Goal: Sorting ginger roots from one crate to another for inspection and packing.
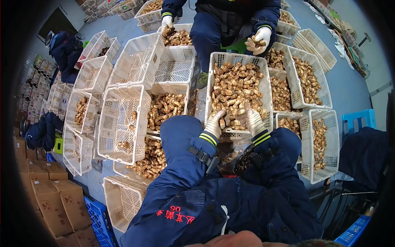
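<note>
A white plastic crate (209, 88) stands between my knees, heaped with brown-and-cream lumpy mushrooms (236, 84). My left hand (215, 122), in a dirty white knit glove, is closed on a mushroom (222, 123) at the crate's near left. Gloved alike, my right hand (254, 120) bends over the pile at the near right. Its stained fingertips blend with the mushrooms, so what they grip is unclear. Across the crate sits a co-worker; one gloved hand (258, 43) holds a mushroom, while the other glove (167, 25) touches mushrooms in another crate.
Crates of sorted mushrooms flank me: one (164, 106) at left, another (319, 140) at right. A mostly bare crate (123, 101) rests atop others by my left knee. Cardboard boxes (51, 201) are stacked at lower left. A blue stool (358, 118) stands at right. More people work far left.
</note>
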`<state>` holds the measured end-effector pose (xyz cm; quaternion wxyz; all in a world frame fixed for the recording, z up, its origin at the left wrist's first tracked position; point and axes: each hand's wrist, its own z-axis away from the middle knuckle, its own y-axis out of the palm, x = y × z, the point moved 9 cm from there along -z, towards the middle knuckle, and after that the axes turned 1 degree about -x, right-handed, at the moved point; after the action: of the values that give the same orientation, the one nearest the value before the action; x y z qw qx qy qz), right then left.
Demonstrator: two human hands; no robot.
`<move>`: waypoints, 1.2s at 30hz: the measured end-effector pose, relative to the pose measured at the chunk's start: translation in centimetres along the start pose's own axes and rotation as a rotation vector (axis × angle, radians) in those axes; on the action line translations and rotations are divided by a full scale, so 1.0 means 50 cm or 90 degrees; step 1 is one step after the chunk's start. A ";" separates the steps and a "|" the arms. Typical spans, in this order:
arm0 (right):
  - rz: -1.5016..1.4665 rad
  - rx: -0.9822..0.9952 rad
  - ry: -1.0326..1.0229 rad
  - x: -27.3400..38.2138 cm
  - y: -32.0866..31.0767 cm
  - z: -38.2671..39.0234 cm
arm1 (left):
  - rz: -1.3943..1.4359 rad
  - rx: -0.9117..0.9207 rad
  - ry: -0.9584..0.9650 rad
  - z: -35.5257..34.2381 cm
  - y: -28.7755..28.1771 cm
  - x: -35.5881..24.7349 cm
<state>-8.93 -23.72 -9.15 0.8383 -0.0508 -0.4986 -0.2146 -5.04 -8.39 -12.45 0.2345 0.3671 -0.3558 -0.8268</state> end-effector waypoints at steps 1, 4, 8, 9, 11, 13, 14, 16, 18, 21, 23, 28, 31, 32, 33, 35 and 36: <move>0.044 -0.018 -0.023 -0.003 -0.007 -0.008 | 0.014 0.001 0.004 -0.004 0.001 0.002; 0.066 0.001 -0.056 -0.001 -0.005 -0.008 | -0.006 -0.017 -0.009 -0.001 0.001 0.005; -0.064 0.091 -0.095 0.012 -0.044 -0.057 | -0.029 0.013 -0.009 -0.021 -0.011 0.015; -0.054 0.035 -0.086 0.062 -0.054 -0.027 | -0.042 0.003 0.008 -0.014 -0.013 0.006; -0.259 -0.028 -0.234 0.132 -0.101 -0.036 | -0.050 -0.006 0.019 -0.003 -0.023 -0.007; -0.367 -0.113 -0.191 0.128 -0.148 -0.031 | -0.053 -0.022 0.026 -0.003 -0.033 -0.012; -0.320 -0.157 -0.208 0.137 -0.165 -0.025 | -0.059 -0.030 0.025 -0.002 -0.026 -0.010; -0.273 -0.203 -0.226 0.117 -0.192 -0.047 | -0.070 -0.052 0.007 0.002 -0.016 -0.003; 0.417 -0.124 -0.279 0.062 -0.177 -0.119 | -0.051 0.009 0.003 -0.004 0.020 0.012; 0.815 -0.029 -0.213 0.007 -0.048 -0.127 | -0.061 -0.028 0.002 -0.001 -0.021 -0.002; 0.998 0.026 -0.201 -0.040 -0.033 -0.154 | -0.079 -0.056 -0.002 -0.007 -0.035 0.003; 0.684 -0.052 -0.273 0.000 -0.036 -0.146 | -0.056 -0.055 -0.009 -0.016 -0.057 0.002; 0.168 0.030 -0.208 0.003 -0.072 -0.157 | -0.014 0.088 -0.092 -0.028 -0.006 0.032; 0.091 0.045 -0.099 -0.004 -0.073 -0.142 | -0.028 0.039 -0.034 -0.010 0.012 0.017; 0.061 0.059 -0.127 0.020 -0.030 -0.101 | -0.021 0.023 -0.021 -0.006 -0.007 0.009; 0.073 0.003 -0.114 0.013 -0.045 -0.086 | -0.021 0.028 -0.025 -0.004 0.009 0.014; 0.063 -0.009 -0.109 0.011 -0.049 -0.079 | -0.022 0.025 -0.043 0.000 0.016 0.019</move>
<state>-6.51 -27.30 -10.97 0.8018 -0.0991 -0.5639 -0.1712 -5.55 -9.50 -12.25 0.2003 0.3495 -0.3734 -0.8356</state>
